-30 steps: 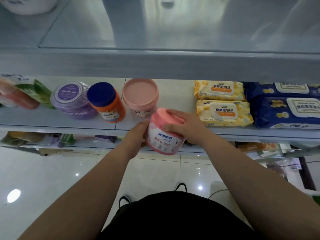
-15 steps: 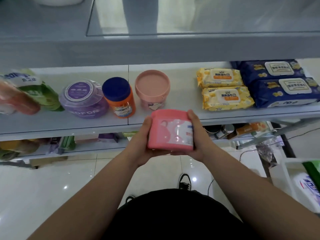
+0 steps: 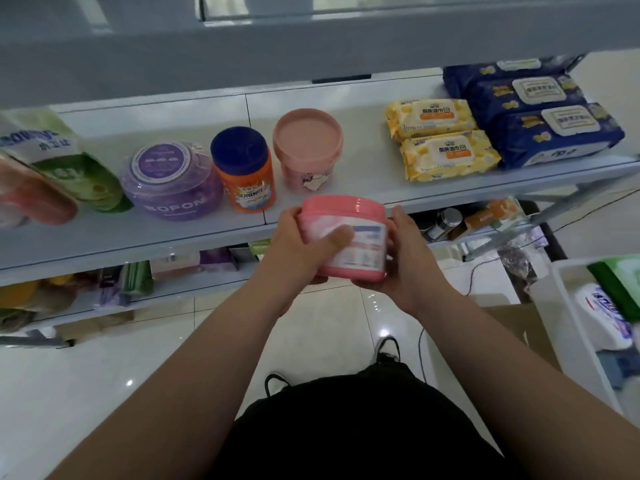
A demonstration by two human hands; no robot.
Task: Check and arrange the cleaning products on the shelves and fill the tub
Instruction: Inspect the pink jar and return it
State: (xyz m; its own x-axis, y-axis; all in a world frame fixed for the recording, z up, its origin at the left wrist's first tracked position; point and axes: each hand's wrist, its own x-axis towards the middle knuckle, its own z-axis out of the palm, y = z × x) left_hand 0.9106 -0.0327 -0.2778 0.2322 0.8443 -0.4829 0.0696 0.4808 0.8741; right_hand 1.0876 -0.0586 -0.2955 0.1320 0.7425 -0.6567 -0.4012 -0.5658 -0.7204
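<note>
Pink jar (image 3: 367,237) pulled back from the shelf (image 3: 363,174) edge and rotated since 1 s ago; white label now faces camera. Left hand (image 3: 294,247) and right hand (image 3: 405,258) wrap its sides, left thumb across label. Lid on.

The left hand (image 3: 301,247) and right hand (image 3: 410,261) are bare, as are the forearms (image 3: 207,344). A black garment (image 3: 346,431) covers the torso, above black shoes (image 3: 387,351).
</note>
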